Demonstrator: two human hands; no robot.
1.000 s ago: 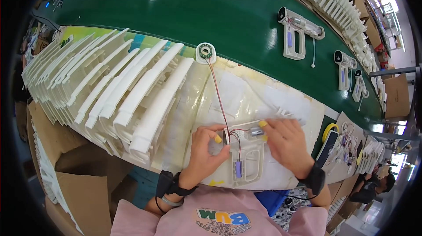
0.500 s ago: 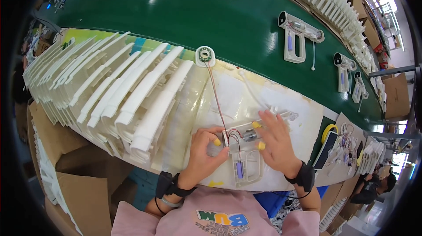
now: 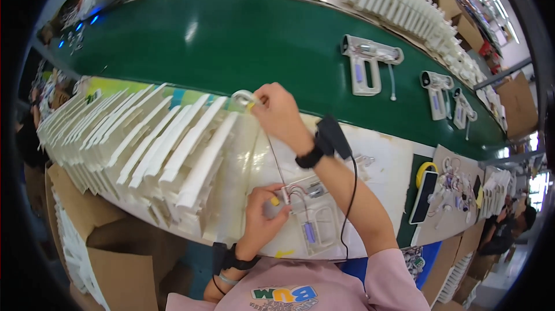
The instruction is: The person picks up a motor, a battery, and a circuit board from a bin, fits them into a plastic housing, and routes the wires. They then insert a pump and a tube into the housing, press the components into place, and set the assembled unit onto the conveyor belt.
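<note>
On the work mat in front of me lies a white plastic gun-shaped housing half [image 3: 333,225], open side up. A silver motor [image 3: 315,189] and a purple cell [image 3: 309,232] sit in it, with thin red and dark wires. My left hand [image 3: 263,218] is closed, thumb and forefinger around the housing's left end by a small upright white plate [image 3: 285,196]. Farther off, my right hand [image 3: 278,112] pinches a white ring-shaped cap [image 3: 243,98] at the mat's far edge. A thin wire pair [image 3: 274,155] runs from the cap to the housing. My right forearm covers part of the mat.
A dense row of white shells [image 3: 173,143] stands at left, above an open carton [image 3: 121,259]. Several filled housings [image 3: 363,67] lie on the green belt [image 3: 248,39]. Right are a phone [image 3: 424,197], yellow tape [image 3: 426,173] and wired parts [image 3: 457,186].
My right hand has left the motor area, reached away and to the left, and taken hold of the ring-shaped cap. My left hand stays at the housing's end. The head view has shifted.
</note>
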